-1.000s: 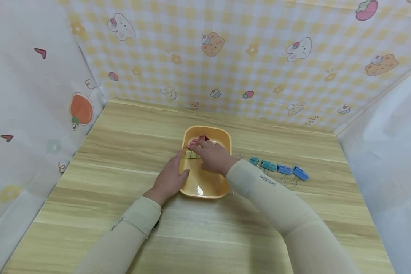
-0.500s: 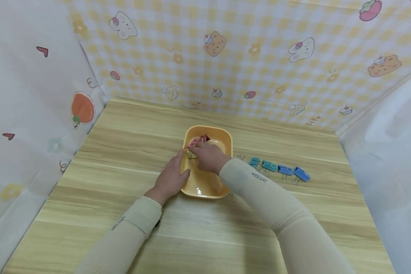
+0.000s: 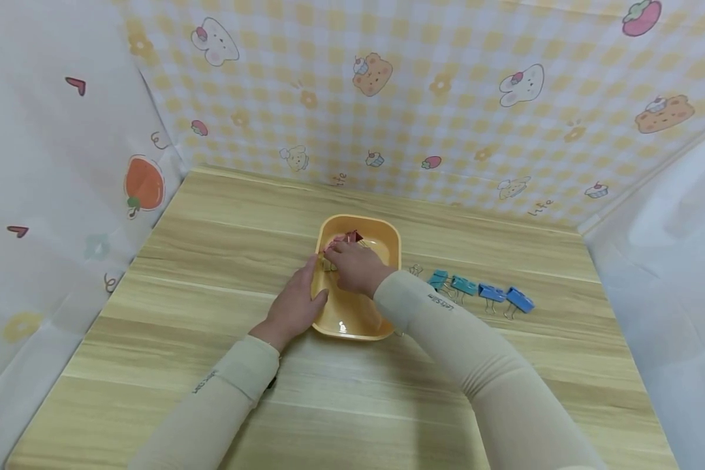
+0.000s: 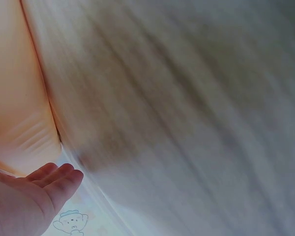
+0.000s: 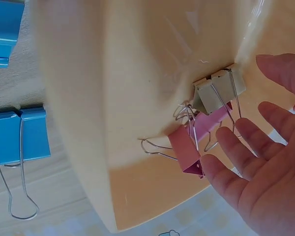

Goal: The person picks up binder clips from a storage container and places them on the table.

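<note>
A yellow-orange tray (image 3: 343, 324) stands on the table, with my left hand (image 3: 294, 303) resting along its left wall, thumb over the rim. In the left wrist view the fingers (image 4: 64, 184) are straight beside the tray. My right hand (image 3: 358, 267) reaches inside over several binder clips. The right wrist view has its fingers spread and loosely bent, with nothing pinched between them. Close to the fingertips lie a pale yellow binder clip (image 5: 219, 91), a pink binder clip (image 5: 209, 122) and a red binder clip (image 5: 185, 150). Whether a fingertip touches them I cannot tell.
To the tray's right, two teal binder clips (image 3: 463, 285) and two blue binder clips (image 3: 519, 299) form a row on the wooden table (image 3: 352, 405). Wire handles (image 3: 415, 269) show nearer the tray, their clip hidden. A checked curtain (image 3: 446, 98) hangs behind.
My right hand has shifted slightly left within the tray and now covers more of the pale yellow binder clip. The left hand keeps its place on the tray wall.
</note>
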A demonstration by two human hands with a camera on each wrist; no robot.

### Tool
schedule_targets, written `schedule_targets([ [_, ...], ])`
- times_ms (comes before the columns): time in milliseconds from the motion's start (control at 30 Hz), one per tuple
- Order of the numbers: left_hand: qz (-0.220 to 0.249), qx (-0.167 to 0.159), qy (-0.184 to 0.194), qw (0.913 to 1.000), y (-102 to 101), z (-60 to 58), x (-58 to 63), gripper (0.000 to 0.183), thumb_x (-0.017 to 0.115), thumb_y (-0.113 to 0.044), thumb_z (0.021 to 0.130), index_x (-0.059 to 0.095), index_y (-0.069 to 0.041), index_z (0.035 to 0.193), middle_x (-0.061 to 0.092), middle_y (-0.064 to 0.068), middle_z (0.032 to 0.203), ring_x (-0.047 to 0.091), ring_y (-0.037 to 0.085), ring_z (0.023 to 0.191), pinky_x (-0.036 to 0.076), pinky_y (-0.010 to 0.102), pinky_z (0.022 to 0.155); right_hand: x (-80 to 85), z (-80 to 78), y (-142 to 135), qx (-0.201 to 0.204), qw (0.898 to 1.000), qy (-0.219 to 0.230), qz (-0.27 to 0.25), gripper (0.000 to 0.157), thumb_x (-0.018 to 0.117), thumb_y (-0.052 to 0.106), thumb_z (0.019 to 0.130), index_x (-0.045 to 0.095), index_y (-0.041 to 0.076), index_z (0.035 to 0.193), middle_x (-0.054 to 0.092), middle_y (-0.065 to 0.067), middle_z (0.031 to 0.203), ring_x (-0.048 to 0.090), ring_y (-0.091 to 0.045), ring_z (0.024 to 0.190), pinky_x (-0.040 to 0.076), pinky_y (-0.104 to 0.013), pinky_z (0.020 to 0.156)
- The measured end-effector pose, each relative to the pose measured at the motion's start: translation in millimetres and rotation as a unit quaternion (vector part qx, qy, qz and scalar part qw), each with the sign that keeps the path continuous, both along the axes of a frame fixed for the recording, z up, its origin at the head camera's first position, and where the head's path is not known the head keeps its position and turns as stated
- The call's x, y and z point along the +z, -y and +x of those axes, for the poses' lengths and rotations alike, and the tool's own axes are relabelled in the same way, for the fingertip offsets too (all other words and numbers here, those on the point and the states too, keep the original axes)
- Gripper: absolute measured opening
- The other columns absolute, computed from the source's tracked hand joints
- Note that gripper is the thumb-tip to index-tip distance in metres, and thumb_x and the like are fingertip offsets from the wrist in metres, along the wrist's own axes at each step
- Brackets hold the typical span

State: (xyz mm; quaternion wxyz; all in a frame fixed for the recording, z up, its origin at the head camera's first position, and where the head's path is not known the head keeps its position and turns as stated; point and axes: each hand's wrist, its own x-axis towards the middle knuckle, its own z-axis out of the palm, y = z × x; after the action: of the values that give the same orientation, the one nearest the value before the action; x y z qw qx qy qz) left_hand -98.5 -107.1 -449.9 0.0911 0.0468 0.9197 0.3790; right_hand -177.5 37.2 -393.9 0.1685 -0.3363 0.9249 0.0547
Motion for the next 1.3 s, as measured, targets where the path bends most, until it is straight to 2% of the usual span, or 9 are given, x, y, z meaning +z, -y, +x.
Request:
schedule_targets([
  [133,0.001,-0.001,-0.001,1.0000,0,-0.2,0.1,0.075,0.052,-0.028,0.097,0.010,-0.009,0.156,0.030,0.024,0.152,0.032,0.039,0.138,0.031,0.054,0.111,-4.1,-3.3,1,0.004,1.000,-0.003,-0.004,0.058,0.069,0.019,0.085,0.049,0.017,0.140,0.046,-0.005,0.142,0.048,-0.028,0.127,0.052,-0.045,0.093],
  [400,0.000,-0.001,0.003,1.0000,1,-0.6,-0.1,0.076,0.052,-0.028,0.097,0.009,-0.009,0.156,0.030,0.024,0.152,0.032,0.039,0.138,0.032,0.054,0.110,-9.8,-10.1,6,0.002,1.000,0.007,0.010,0.057,0.067,0.019,0.087,0.048,0.017,0.141,0.040,-0.008,0.144,0.047,-0.028,0.127,0.053,-0.043,0.091],
  [667,-0.001,0.004,0.003,1.0000,0,-0.5,-1.6,0.075,0.052,-0.028,0.096,0.012,-0.008,0.155,0.031,0.025,0.152,0.033,0.040,0.138,0.033,0.055,0.109,-8.5,-12.4,11,-0.009,1.000,0.016,0.018,0.056,0.063,0.017,0.089,0.047,0.015,0.143,0.042,-0.010,0.140,0.048,-0.028,0.124,0.049,-0.041,0.097],
  [767,-0.002,0.006,0.001,1.0000,-1,-0.9,-2.7,0.074,0.052,-0.028,0.096,0.013,-0.008,0.155,0.031,0.025,0.151,0.033,0.040,0.138,0.033,0.055,0.109,-7.0,-11.7,12,-0.015,1.000,0.019,0.011,0.052,0.062,0.015,0.090,0.050,0.013,0.140,0.044,-0.010,0.137,0.049,-0.028,0.120,0.051,-0.043,0.092],
  [1067,-0.002,0.002,0.012,0.9999,1,-1.6,-1.4,0.074,0.052,-0.029,0.097,0.010,-0.010,0.156,0.030,0.021,0.153,0.032,0.037,0.139,0.032,0.052,0.111,-6.1,-10.1,12,0.004,1.000,0.008,-0.006,0.047,0.065,0.009,0.088,0.054,0.012,0.134,0.048,-0.010,0.124,0.051,-0.024,0.109,0.054,-0.034,0.082],
  [1300,-0.006,0.003,0.016,0.9998,1,-1.0,0.0,0.074,0.051,-0.029,0.097,0.010,-0.010,0.156,0.029,0.022,0.153,0.032,0.038,0.139,0.033,0.053,0.110,-8.4,-12.0,14,0.005,1.000,0.003,-0.014,0.041,0.064,0.008,0.089,0.058,0.013,0.130,0.049,-0.010,0.122,0.050,-0.023,0.106,0.055,-0.034,0.078],
])
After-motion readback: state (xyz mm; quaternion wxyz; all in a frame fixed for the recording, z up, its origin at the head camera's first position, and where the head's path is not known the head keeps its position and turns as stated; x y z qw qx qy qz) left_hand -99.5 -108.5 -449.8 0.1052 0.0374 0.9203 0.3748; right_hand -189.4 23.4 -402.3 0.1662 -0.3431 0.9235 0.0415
